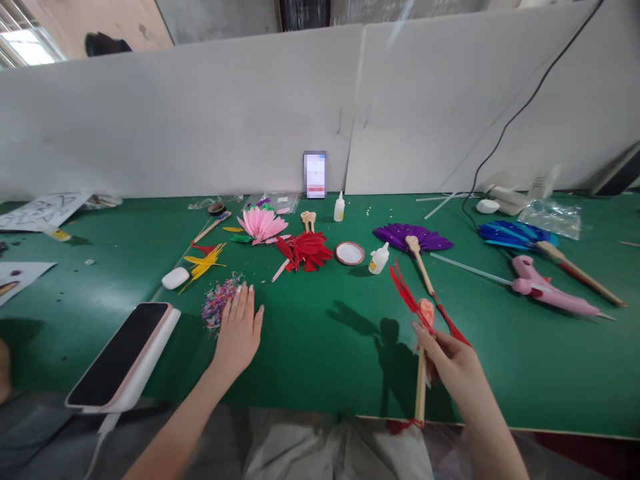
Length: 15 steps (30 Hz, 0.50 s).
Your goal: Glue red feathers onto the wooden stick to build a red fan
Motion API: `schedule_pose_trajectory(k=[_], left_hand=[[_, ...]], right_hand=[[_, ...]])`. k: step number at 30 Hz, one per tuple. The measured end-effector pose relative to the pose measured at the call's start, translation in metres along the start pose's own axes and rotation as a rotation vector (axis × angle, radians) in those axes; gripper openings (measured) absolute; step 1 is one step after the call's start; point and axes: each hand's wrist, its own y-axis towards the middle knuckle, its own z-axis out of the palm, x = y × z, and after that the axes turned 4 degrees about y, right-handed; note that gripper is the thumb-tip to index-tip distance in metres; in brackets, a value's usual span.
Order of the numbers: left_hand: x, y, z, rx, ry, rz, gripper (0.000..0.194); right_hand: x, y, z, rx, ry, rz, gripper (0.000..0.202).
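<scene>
My left hand (240,330) lies nearly flat, fingers stretched out, over the right side of a heap of tiny multicoloured bits (216,303). In my right hand (453,360) is a wooden fan handle (421,393), upright, with a reddish-orange head and a red tassel at its foot. Two or so slim red feathers (404,290) stick up to the left from the same grip. Just beyond it lies a purple feather fan (413,237) on its own wooden handle. Red feathers (305,252) and pink feathers (261,225) rest in bunches mid-table, and yellow feathers (205,265) lie behind the heap.
Two glue bottles (379,259) stand near a round lid (350,253). A pink glue gun (555,293) and a blue feather fan (517,233) lie right. At left are a phone on a white power bank (123,357) and a white case (175,278). Another phone (315,175) leans against the partition.
</scene>
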Motion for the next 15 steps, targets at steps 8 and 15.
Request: schedule_pose_trajectory(k=[8, 15], left_hand=[[-0.098, 0.010, -0.041, 0.163, -0.280, 0.672, 0.051], [-0.192, 0.030, -0.017, 0.094, -0.380, 0.984, 0.049]], right_hand=[[-0.003, 0.000, -0.001, -0.022, 0.056, -0.013, 0.045], [-0.006, -0.003, -0.011, -0.032, 0.048, 0.032, 0.048]])
